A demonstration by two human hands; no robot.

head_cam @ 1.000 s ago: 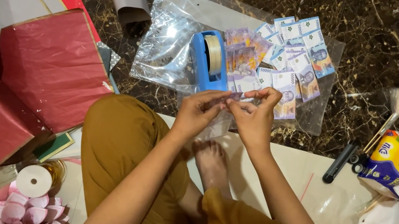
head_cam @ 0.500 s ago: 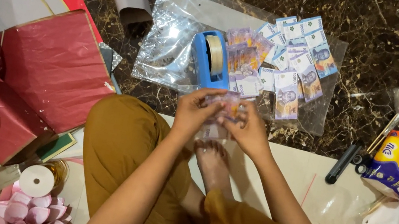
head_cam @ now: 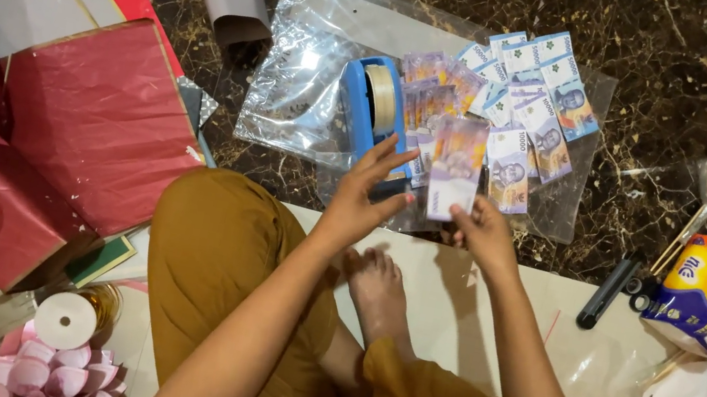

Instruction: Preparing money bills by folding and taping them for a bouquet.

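Right now my right hand (head_cam: 481,236) pinches a purple banknote (head_cam: 456,166) upright by its lower edge, just beside the blue tape dispenser (head_cam: 373,111), while my left hand (head_cam: 365,199), fingers spread and holding nothing, steadies its side. I judge taping comes next, needing tape pulled.

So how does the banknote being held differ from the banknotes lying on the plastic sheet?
The held banknote stands upright between the left hand and right hand; the fanned banknotes lie flat on the plastic sheet. It is single and purple; they overlap, some blue. All are paper notes.
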